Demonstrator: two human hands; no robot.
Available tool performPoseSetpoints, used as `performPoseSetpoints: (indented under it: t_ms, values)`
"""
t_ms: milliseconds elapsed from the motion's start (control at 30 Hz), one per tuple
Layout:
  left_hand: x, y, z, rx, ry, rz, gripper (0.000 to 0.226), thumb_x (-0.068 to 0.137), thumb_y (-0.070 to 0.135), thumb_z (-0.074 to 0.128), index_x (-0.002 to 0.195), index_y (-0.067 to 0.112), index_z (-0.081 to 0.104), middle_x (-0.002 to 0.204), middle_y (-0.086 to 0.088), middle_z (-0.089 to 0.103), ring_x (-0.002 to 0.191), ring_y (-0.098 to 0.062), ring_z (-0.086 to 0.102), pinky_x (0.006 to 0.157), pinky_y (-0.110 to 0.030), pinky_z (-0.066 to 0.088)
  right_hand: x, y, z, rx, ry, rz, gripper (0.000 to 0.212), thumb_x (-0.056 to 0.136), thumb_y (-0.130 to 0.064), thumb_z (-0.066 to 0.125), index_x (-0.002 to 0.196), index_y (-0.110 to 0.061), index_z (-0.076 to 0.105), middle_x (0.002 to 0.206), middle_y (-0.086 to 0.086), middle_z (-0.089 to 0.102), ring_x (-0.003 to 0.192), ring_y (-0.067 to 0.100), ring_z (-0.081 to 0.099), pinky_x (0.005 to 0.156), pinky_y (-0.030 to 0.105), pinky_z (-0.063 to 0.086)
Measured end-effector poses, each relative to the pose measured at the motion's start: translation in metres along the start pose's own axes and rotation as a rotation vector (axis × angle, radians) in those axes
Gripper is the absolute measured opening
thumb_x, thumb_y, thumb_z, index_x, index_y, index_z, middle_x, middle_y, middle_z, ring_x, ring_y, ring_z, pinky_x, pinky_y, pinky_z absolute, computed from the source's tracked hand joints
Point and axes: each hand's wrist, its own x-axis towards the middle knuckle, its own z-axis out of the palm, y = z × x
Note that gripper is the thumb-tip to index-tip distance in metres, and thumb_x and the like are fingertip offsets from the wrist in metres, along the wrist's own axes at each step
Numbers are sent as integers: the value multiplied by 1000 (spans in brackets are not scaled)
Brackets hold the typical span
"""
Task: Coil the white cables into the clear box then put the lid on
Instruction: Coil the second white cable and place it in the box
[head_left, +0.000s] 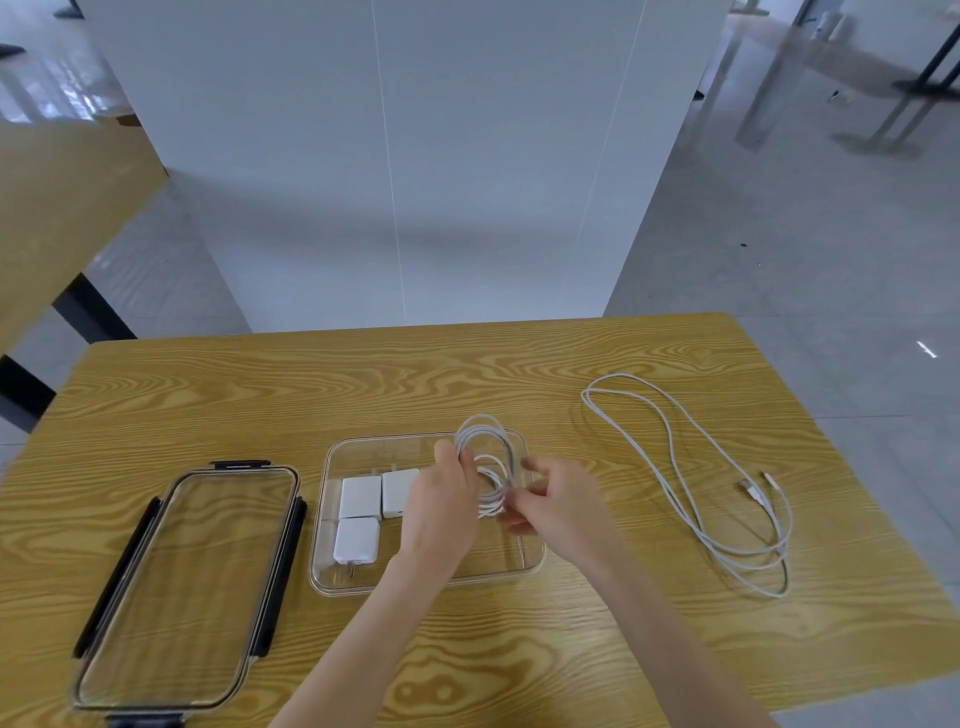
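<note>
A coiled white cable (488, 441) is held over the right half of the clear box (530, 564). My left hand (441, 506) grips the coil on its left side. My right hand (556, 501) pinches the coil's lower strands from the right. Three white power adapters (361, 496) lie in the box's left half. A second white cable (691, 478) lies loose and uncoiled on the table to the right, its two plugs near its right side. The clear lid (182, 592) with black clips lies flat on the table left of the box.
The wooden table (467, 374) carries everything; its far edge runs just behind the box and cable. A white partition (395, 156) stands behind the table. Another wooden table (52, 208) is at far left.
</note>
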Motion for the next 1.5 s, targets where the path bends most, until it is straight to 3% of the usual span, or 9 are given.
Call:
performPoseSetpoints:
  t_ms: [233,400,500,633,867,967,1133,1333,1500]
  values:
    - [28,-17,-26,-188,68,-162,33,100,27,26,78,7,41,65,-4,45,57,-21,41,49,-30,31,-12,2,-28,-221,-257,-3,10,84,-10,65,88,-16,72,77,-1,74,65,0,66,55,8,45]
    - [24,-8,-22,-352,26,-176,36,100,30,27,73,10,39,69,-6,45,65,-31,51,54,-34,36,-2,17,-20,-329,-66,-11,9,77,-20,74,73,-26,69,61,-16,60,51,-7,54,49,5,36]
    - [16,2,-21,-439,-3,-170,36,100,29,29,68,14,34,66,-3,43,56,-19,45,51,-31,37,5,22,-12,-186,93,-11,12,80,-22,70,69,-18,69,57,-7,58,48,4,47,48,9,35]
    - [4,9,-10,-478,-86,-161,33,100,30,29,73,14,39,63,-5,49,46,-12,45,41,-20,37,10,22,1,228,170,-7,17,82,-10,66,67,-8,72,67,13,71,63,22,67,72,30,56]
    - [2,4,6,-494,-59,-204,33,100,30,29,71,15,37,66,-7,50,53,-19,45,50,-31,38,8,17,11,842,-19,96,25,87,4,44,86,-3,68,85,17,73,81,24,70,76,30,55]
    - [-3,5,7,-498,-55,-206,33,100,28,30,71,13,33,64,-7,47,47,-18,44,42,-27,36,6,16,15,723,-3,38,10,86,0,56,90,-4,64,85,15,71,76,23,69,66,28,55]
    - [-4,6,4,-588,-119,-215,30,100,25,31,73,13,35,67,-8,46,40,-16,46,36,-22,34,7,15,13,626,74,39,20,82,7,58,85,-12,64,70,-2,69,60,5,65,53,15,49]
    - [2,1,1,-645,-200,-276,26,100,23,32,90,5,48,76,-12,55,36,-8,48,36,-18,38,10,17,14,711,40,99,17,82,0,61,82,-15,69,74,3,72,73,18,63,73,31,45]
    - [2,-1,3,-537,-227,-138,28,100,25,35,77,11,44,65,-3,55,41,-11,49,42,-21,38,9,14,16,670,17,135,1,85,-11,63,85,-10,63,66,1,64,61,12,61,58,20,46]
